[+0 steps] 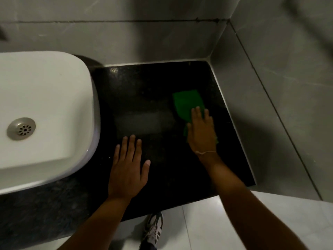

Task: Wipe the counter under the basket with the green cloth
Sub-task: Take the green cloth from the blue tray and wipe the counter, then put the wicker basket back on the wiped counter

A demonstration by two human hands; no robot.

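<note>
On the black worktop point(158, 91) beside the white sink point(45, 112), your right hand point(201, 134) pressed flat on the green cloth point(187, 101) near the right wall, grip spread, clasping nothing, your left hand point(128, 168) flat on bare worktop, fingers apart, shoe point(153, 230) on the floor below.

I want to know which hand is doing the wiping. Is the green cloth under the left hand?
No, the green cloth lies under the right hand, while the left hand rests flat on the bare black counter.

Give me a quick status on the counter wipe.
Right hand flat on green cloth, pressing it to black counter. Left hand flat, empty. No basket in view.
</note>
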